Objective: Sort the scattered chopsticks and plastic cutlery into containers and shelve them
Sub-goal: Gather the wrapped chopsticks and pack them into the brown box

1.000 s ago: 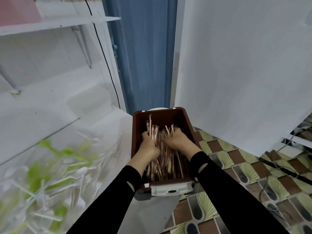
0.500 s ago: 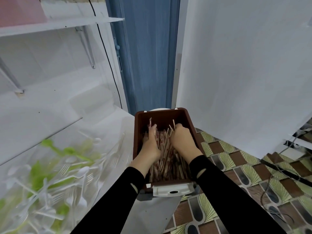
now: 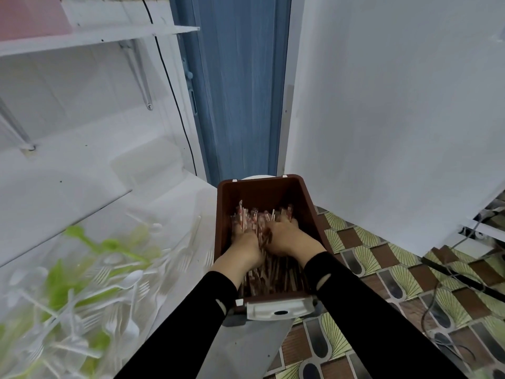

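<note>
At the table's right edge, chopsticks are heaped in a brown bin, pressed together by left hand and right hand; fingertips are buried, their curl cannot be told. Light, stiff, slippery sticks are likely best bunched mid-length.

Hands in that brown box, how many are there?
2: the left hand and the right hand, side by side on the chopsticks in the brown box.

Soft even daylight, wide-angle edge bending, blurred lower-left corner
</note>
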Motion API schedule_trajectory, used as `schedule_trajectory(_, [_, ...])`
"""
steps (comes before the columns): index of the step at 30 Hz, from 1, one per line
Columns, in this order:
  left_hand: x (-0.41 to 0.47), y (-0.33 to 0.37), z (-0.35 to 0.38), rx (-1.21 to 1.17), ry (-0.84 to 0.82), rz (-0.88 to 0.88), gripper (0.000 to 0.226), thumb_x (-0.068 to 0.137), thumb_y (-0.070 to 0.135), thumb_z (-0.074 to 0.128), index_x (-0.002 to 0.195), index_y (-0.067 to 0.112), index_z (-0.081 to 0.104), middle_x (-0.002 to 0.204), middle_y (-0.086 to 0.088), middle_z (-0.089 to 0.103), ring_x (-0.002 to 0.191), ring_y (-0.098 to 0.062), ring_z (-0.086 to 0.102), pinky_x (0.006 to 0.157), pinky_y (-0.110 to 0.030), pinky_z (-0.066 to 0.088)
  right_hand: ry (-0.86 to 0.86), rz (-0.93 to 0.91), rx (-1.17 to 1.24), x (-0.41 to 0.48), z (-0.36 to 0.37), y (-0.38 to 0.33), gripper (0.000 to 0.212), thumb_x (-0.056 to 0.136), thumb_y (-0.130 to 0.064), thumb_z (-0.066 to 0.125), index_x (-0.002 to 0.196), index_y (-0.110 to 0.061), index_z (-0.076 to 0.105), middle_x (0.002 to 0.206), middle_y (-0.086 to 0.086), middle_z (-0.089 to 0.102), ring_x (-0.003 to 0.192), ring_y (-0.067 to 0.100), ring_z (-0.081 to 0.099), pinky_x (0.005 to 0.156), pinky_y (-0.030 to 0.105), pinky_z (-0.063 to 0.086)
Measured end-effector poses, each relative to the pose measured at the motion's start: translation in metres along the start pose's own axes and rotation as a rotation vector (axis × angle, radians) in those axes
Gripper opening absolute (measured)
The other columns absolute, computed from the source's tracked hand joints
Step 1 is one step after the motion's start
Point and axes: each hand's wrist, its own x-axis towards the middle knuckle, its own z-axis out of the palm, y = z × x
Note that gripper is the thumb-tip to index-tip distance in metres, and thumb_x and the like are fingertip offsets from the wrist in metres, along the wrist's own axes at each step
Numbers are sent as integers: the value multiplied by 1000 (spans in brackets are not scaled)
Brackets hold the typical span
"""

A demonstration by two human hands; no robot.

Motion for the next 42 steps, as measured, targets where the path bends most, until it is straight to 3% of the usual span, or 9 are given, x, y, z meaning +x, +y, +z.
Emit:
schedule_trajectory(4, [-2,-1,0,-64,55,35,99,87,4,65,157,19,-5,156,-6,-35,150,-31,2,121,-39,18,37,62,45,-3,1,5,65,97,-15,48,155,-21,18,160,17,4,145,43,6,116,52,23])
schedule_trajectory(8, [-3,-2,1,13,50,110,93,89,9,61,156,25,-2,156,-6,-36,147,-30,-23,123,-41,3,238,75,106,-8,1,5,42,99,-17,43,139,-8,36,145,21,28,129,42,39,106,45,37])
schedule_trajectory(12, [-9,1,-3,247,86,166,55,97,32,52,145,11,38,159,-13,11,141,-38,11,119,-37,16,278,104,153,-9,-1,5,34,99,-12,42,131,-2,40,134,22,44,119,39,52,96,41,44])
schedule_trajectory(19, [-8,0,2,326,167,213,63,99,30,51,153,10,25,158,-14,19,144,-37,19,113,-41,29,262,94,180,-7,-3,7,34,98,-10,42,130,0,46,128,23,55,116,40,58,92,42,49])
schedule_trajectory(22, [-8,3,-2,216,195,182,37,98,29,52,123,1,58,130,-18,54,113,-36,57,81,-35,46,225,120,179,-6,-2,6,42,99,-14,42,139,-2,37,136,25,43,120,40,53,99,42,45])
schedule_trajectory(25, [-8,2,-6,193,239,215,35,99,28,50,103,-3,65,108,-21,65,99,-38,63,73,-36,47,207,121,182,-6,-1,5,44,100,-20,43,141,-5,38,138,25,42,122,40,52,101,42,45])
schedule_trajectory(29, [-5,0,-3,184,157,201,20,95,18,52,95,2,65,105,-18,64,91,-36,63,66,-34,44,208,105,150,-10,-3,5,32,97,-13,44,127,-4,51,126,19,58,115,36,59,91,40,51])
schedule_trajectory(37, [2,-4,-2,115,186,324,26,88,8,62,114,9,62,121,-13,56,113,-34,55,89,-37,49,166,84,-65,-14,-6,1,27,98,-16,44,119,-8,58,124,13,61,112,32,61,85,39,48])
schedule_trajectory(42, [-2,-5,0,94,180,190,48,90,14,59,136,12,45,151,-18,15,133,-42,32,112,-44,32,165,106,9,-14,-6,3,28,98,-8,42,122,-2,55,127,18,57,116,35,58,90,41,49])
